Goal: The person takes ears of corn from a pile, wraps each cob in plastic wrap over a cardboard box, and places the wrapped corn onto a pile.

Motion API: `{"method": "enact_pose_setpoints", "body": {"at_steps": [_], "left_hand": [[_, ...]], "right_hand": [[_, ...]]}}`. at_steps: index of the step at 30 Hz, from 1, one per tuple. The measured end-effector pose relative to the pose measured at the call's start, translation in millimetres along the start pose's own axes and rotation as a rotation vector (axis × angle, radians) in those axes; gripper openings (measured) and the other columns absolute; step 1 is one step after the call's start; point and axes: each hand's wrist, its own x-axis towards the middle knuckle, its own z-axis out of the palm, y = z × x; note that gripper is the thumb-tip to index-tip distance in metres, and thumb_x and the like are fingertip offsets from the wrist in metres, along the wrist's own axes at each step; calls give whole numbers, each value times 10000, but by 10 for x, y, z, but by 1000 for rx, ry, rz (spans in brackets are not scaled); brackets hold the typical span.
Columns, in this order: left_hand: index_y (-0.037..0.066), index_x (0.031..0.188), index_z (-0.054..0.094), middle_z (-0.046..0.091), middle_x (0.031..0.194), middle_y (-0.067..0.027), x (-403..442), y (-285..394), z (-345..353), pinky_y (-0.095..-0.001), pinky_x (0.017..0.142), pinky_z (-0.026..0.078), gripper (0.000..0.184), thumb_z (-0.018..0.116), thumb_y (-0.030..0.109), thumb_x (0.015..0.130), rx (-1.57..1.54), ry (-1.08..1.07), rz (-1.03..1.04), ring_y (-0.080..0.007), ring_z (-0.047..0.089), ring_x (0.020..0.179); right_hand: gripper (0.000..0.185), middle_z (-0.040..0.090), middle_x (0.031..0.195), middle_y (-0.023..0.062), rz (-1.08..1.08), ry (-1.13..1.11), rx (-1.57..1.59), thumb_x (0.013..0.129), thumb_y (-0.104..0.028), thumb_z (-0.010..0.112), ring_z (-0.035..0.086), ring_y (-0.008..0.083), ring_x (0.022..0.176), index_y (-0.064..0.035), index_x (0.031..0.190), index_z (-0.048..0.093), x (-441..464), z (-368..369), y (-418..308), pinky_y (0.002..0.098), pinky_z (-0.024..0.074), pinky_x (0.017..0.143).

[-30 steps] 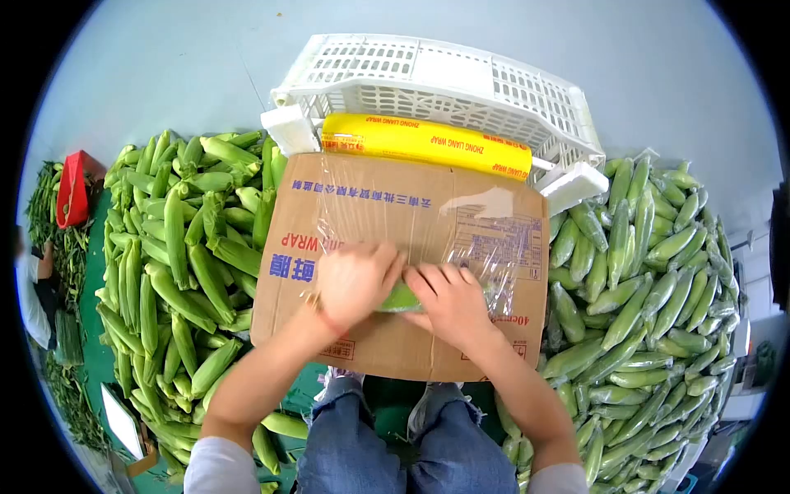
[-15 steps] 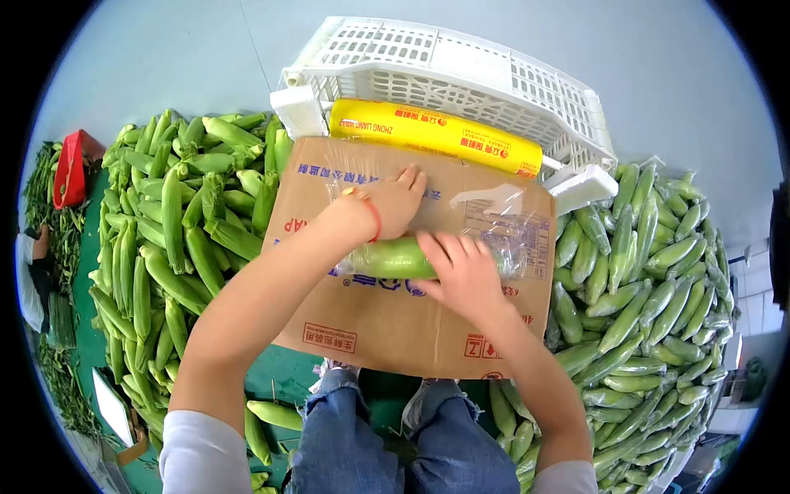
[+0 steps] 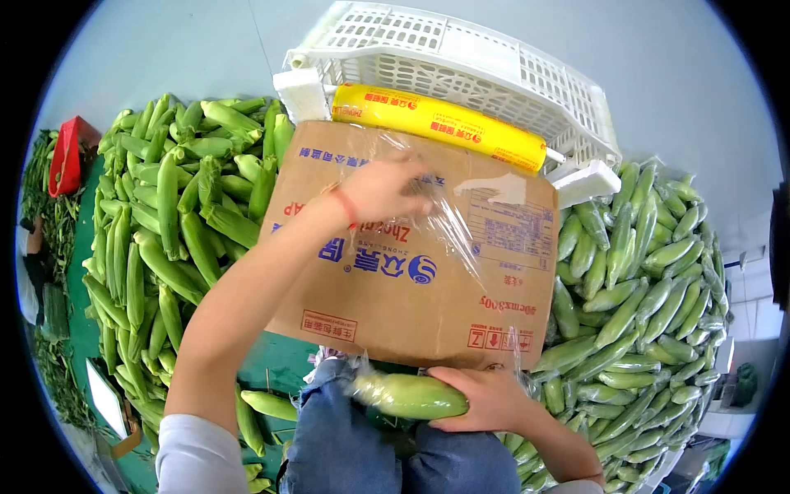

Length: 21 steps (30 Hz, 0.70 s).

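Now corn piles (image 3: 164, 239) flank the cardboard (image 3: 395, 305); the right hand (image 3: 492, 400) holds wrapped corn (image 3: 415, 397), moved nearer; left hand (image 3: 388, 189), grip unclear.

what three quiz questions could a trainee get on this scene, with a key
1. Multiple choice: which holds the ear of corn?
a) the left hand
b) the right hand
2. True or false: the yellow roll lies between the white crate and the cardboard box.
3. Fill in: the heap of corn on the person's right is wrapped in clear ____.

Key: 1 b; 2 true; 3 plastic film.
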Motion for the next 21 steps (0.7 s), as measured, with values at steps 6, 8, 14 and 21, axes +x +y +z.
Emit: {"method": "enact_pose_setpoints", "body": {"at_steps": [6, 8, 14, 21], "left_hand": [[118, 1297, 575, 512, 1359, -177, -930, 756, 519, -512, 1031, 411, 483, 660, 179, 826, -173, 448, 415, -392, 445, 1298], [131, 1338, 539, 515, 1358, -166, -921, 691, 643, -528, 1020, 422, 522, 652, 151, 829, -322, 575, 251, -391, 427, 1318], [71, 1147, 514, 607, 1061, -182, -684, 738, 450, -449, 825, 529, 286, 565, 102, 868, -2129, 350, 167, -322, 623, 995], [55, 1074, 525, 604, 859, -106, -951, 518, 437, -325, 702, 535, 134, 478, 102, 957, -1444, 699, -418, -209, 619, 784]], "right_hand": [[656, 642, 935, 189, 395, 136, 1359, 891, -531, 568, 660, 280, 690, -50, 1323, 457, 125, 143, 137, 363, 545, 578], [734, 612, 861, 198, 510, -174, 1772, 916, -639, 416, 605, 258, 592, -49, 1352, 426, 329, 40, 78, 335, 509, 474], [916, 510, 777, 147, -484, -790, 2672, 882, -746, 332, 506, 198, 487, -78, 1493, 193, 871, 398, -124, 315, 443, 393], [754, 611, 1068, 191, -36, 327, 628, 847, -408, 707, 641, 267, 763, -75, 1424, 354, 689, 252, 161, 359, 539, 636]]}}
